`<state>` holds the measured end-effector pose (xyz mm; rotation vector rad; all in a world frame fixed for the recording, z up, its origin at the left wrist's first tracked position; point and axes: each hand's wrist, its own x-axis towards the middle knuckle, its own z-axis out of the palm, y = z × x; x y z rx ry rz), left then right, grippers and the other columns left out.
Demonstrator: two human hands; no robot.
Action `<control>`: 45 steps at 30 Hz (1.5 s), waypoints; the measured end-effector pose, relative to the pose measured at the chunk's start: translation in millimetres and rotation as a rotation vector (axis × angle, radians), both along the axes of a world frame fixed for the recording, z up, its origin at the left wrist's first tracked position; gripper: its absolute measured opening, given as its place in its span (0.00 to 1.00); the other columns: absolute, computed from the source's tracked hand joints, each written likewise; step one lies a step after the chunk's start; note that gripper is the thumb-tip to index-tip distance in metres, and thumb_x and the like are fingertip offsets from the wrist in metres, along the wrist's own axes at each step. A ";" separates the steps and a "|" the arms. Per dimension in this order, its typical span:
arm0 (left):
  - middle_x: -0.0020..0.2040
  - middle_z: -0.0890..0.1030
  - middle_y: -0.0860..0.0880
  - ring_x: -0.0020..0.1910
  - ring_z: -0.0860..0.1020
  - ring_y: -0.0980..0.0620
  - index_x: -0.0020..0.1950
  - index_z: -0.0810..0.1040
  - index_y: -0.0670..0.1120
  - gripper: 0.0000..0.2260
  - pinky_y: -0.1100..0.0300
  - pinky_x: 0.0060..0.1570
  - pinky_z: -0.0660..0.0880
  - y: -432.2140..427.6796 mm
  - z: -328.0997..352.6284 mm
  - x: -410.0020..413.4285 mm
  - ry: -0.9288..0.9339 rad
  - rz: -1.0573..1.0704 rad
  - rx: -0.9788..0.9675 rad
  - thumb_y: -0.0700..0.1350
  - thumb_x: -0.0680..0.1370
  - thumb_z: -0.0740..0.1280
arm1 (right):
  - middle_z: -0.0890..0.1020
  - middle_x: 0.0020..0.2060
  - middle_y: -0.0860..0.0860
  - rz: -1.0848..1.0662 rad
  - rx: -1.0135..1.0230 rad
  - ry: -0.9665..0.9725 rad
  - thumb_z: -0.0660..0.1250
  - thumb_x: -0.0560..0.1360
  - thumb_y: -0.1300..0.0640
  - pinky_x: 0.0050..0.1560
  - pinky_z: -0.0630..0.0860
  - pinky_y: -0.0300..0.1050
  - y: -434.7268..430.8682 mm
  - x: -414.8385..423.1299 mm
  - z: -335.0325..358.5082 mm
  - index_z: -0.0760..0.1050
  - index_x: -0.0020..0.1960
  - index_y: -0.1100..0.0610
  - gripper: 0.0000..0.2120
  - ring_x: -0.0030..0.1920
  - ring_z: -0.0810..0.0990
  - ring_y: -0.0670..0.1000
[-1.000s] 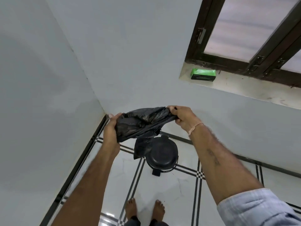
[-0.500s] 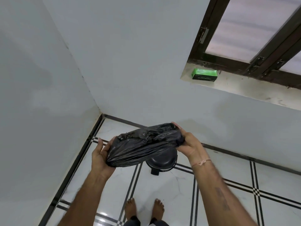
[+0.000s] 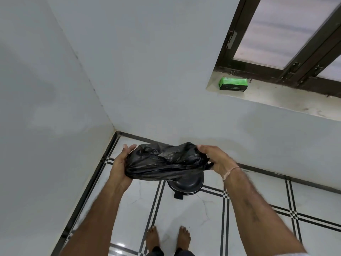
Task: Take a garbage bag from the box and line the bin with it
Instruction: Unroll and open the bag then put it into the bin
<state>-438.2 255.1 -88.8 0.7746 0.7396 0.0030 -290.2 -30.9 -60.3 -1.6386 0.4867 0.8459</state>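
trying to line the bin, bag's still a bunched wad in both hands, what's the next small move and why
Probably pull the hands apart to find and spread the bag's mouth. The black garbage bag is crumpled between the left hand and right hand, and the bin below still has its lid shut, so nothing can go in yet.

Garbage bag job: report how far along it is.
Done: a black garbage bag is out of the green box, which sits on the window sill. In hand: the left hand and right hand hold the bunched bag by its ends above the bin. Left: the bin's lid looks closed and no bag is in it, so opening the bag and lining the bin remain.
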 end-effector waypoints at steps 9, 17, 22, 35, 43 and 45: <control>0.54 0.88 0.46 0.46 0.86 0.52 0.55 0.88 0.47 0.22 0.59 0.42 0.80 10.6 -17.7 -37.7 0.244 -0.434 0.066 0.63 0.77 0.66 | 0.83 0.38 0.52 -0.490 0.489 0.131 0.65 0.84 0.57 0.39 0.85 0.43 -14.4 4.8 -15.0 0.81 0.52 0.61 0.09 0.44 0.80 0.51; 0.47 0.85 0.46 0.42 0.81 0.53 0.54 0.89 0.43 0.19 0.58 0.44 0.82 11.1 -27.6 -42.3 0.248 -0.461 0.045 0.57 0.75 0.71 | 0.80 0.44 0.54 -0.671 0.581 0.137 0.67 0.83 0.58 0.35 0.85 0.40 -22.4 -4.6 -18.5 0.79 0.50 0.64 0.09 0.43 0.82 0.50; 0.49 0.88 0.39 0.50 0.86 0.44 0.57 0.81 0.39 0.18 0.48 0.45 0.86 10.2 -29.1 -34.9 0.224 0.073 -0.288 0.53 0.82 0.64 | 0.83 0.40 0.55 -0.718 0.635 0.187 0.64 0.85 0.57 0.24 0.75 0.28 -30.6 -7.9 -18.0 0.78 0.52 0.66 0.12 0.25 0.82 0.44; 0.71 0.78 0.38 0.56 0.82 0.43 0.61 0.79 0.45 0.13 0.43 0.54 0.81 -8.7 -19.4 -3.8 0.142 0.257 -0.178 0.49 0.88 0.58 | 0.82 0.64 0.58 -0.427 0.442 -0.011 0.61 0.84 0.40 0.67 0.78 0.57 -6.3 -32.3 -22.4 0.76 0.71 0.62 0.28 0.64 0.81 0.57; 0.72 0.79 0.54 0.72 0.76 0.56 0.73 0.76 0.57 0.21 0.62 0.70 0.73 -50.0 53.4 61.2 -0.230 -0.043 1.006 0.62 0.86 0.53 | 0.70 0.78 0.44 0.091 -0.123 -1.350 0.61 0.84 0.40 0.77 0.65 0.38 66.0 -7.5 38.0 0.66 0.81 0.51 0.29 0.80 0.66 0.45; 0.70 0.81 0.45 0.69 0.78 0.46 0.71 0.79 0.50 0.28 0.57 0.65 0.74 -56.5 19.0 42.8 0.115 -0.273 0.997 0.66 0.85 0.50 | 0.78 0.72 0.54 0.533 -0.445 -1.031 0.59 0.85 0.40 0.71 0.72 0.45 58.2 -36.5 -5.9 0.72 0.78 0.55 0.28 0.74 0.75 0.55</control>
